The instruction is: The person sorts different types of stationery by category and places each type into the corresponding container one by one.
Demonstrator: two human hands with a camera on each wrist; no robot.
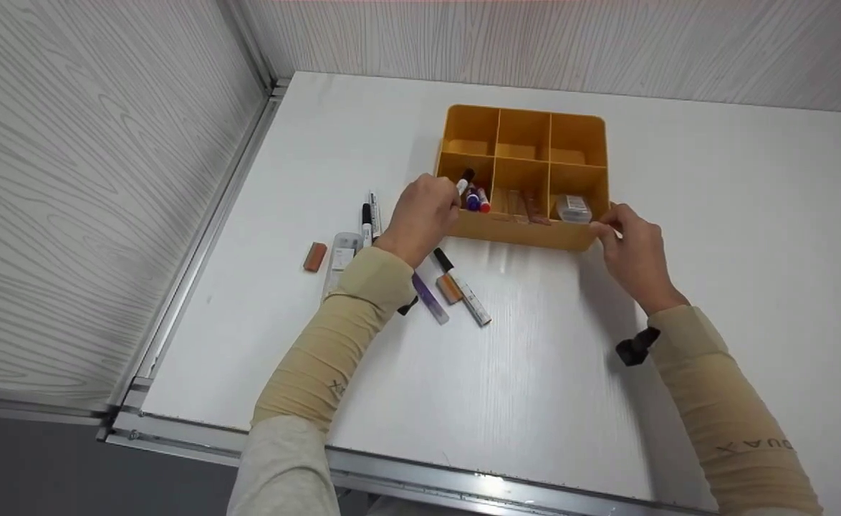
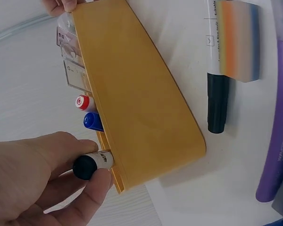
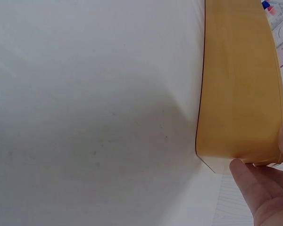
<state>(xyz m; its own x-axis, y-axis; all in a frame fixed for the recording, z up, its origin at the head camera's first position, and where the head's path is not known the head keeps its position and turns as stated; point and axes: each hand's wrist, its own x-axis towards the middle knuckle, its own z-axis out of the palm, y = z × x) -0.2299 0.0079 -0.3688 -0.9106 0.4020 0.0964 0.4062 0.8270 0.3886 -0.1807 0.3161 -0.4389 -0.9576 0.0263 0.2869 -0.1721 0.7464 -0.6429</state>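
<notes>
left hand (image 1: 420, 218) pinches marker (image 2: 102, 161) | black end (image 2: 85, 167) up, long axis tilted | right hand (image 1: 637, 251) grips yellow box's (image 1: 517, 233) corner

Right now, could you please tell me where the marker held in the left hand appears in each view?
Head: the held marker is above centre, slightly right.
Left wrist: the held marker is lower left, black end towards the camera.
Right wrist: not visible.
Shared landmark: the orange box, seen in all three.

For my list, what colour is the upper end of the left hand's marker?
The upper end is black, clearest in the left wrist view.
</notes>
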